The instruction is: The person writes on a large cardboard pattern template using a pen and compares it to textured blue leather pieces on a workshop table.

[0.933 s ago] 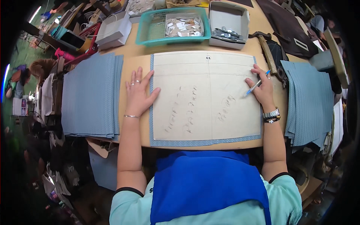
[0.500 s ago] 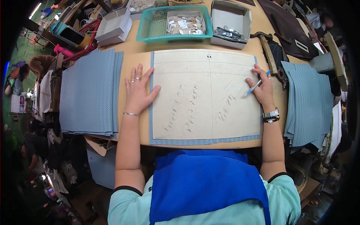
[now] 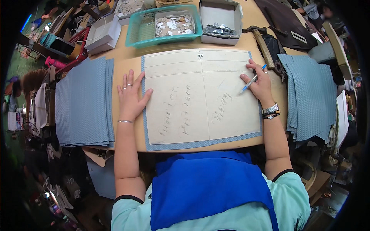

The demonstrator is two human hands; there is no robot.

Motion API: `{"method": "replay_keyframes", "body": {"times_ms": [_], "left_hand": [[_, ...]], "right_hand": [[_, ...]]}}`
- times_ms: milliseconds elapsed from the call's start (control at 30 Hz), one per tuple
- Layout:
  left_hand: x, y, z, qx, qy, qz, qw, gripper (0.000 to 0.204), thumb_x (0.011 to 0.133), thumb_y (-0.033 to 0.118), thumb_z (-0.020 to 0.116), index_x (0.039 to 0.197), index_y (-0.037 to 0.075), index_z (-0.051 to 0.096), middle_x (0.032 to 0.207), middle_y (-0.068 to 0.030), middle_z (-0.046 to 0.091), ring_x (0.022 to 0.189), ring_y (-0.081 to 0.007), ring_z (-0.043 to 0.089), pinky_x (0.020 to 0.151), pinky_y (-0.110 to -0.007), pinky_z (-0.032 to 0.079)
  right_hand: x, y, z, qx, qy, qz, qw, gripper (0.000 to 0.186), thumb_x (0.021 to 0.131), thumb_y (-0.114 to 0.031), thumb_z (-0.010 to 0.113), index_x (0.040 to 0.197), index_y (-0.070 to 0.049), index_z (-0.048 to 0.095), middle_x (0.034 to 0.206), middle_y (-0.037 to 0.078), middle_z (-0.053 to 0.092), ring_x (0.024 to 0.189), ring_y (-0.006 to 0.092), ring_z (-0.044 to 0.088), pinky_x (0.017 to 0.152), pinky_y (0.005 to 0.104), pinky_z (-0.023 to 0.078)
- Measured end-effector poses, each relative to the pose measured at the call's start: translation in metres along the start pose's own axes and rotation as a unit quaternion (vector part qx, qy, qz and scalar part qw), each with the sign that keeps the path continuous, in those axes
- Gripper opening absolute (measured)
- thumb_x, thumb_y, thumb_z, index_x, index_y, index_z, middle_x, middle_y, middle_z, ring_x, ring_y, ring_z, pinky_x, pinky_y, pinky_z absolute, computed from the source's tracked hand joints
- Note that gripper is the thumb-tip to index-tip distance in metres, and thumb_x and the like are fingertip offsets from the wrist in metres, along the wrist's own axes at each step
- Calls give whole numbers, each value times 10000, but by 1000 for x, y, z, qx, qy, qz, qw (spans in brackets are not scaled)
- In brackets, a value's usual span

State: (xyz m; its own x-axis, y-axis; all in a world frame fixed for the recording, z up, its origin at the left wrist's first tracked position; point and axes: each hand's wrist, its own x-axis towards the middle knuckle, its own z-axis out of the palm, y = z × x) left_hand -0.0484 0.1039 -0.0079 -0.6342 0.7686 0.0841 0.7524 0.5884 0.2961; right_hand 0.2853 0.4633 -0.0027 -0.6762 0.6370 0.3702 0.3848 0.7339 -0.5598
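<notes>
Hands apart, one at each side edge of the cream board (image 3: pixel 202 98), which sits mid-tabletop (image 3: pixel 125 59) right in front of me, square on top of a blue textured sheet (image 3: pixel 173 146). Blue shows as a thin margin along the left, right and near edges.

Left hand (image 3: pixel 133 98): palm down, fingers spread, nothing gripped. Thumb lies on the board, index at its left edge, other fingers out over bare wood.

Right hand (image 3: pixel 260 86): fingers half curled round a pen (image 3: pixel 252 81), thumb on the board near its right edge. Blue end of the pen points up and away, pale end slants down-left over the board (can't tell if the tip touches).

Board surface: ruled lines across the far part, one long line splitting it lengthwise, handwriting on both sides of that, small dark mark at the far edge.

Surroundings: a left stack (image 3: pixel 81 107) and a right stack (image 3: pixel 312 96) of similar blue sheets flank me, both fanned a little. Far side has a teal basket (image 3: pixel 165 42) with a box of small pale pieces (image 3: pixel 175 25) in it, then an open grey box (image 3: pixel 219 40) of metal parts (image 3: pixel 219 29) just beside. Hammer (image 3: pixel 264 48) lies past the board's far right corner.
</notes>
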Motion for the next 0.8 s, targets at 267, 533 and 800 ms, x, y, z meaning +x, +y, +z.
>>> {"method": "replay_keyframes", "body": {"times_ms": [267,533,800], "left_hand": [[3,2,1,2,2,14,1000,710,927,523,685,1566,278,494,1713,-172,286,1600,-405,191,1216,-727,127],[1,5,-2,15,-7,-3,1000,703,931,493,691,1569,272,494,1724,-146,273,1600,-399,196,1246,-673,132],[2,10,-6,21,10,32,999,619,941,440,690,1515,245,564,1709,-146,304,1588,-386,235,1242,-668,158]], "right_hand": [[-2,0,-4,-22,7,3,1000,426,802,-286,893,1140,-89,725,1380,154,693,1227,360,660,1036,430,515],[-1,8,1,6,17,10,1000,293,890,-240,814,1127,-95,720,1349,125,713,1197,358,665,1016,431,520],[-2,10,1,15,19,14,1000,301,892,-245,813,1136,-98,716,1367,110,706,1181,356,663,1022,431,514]]}}
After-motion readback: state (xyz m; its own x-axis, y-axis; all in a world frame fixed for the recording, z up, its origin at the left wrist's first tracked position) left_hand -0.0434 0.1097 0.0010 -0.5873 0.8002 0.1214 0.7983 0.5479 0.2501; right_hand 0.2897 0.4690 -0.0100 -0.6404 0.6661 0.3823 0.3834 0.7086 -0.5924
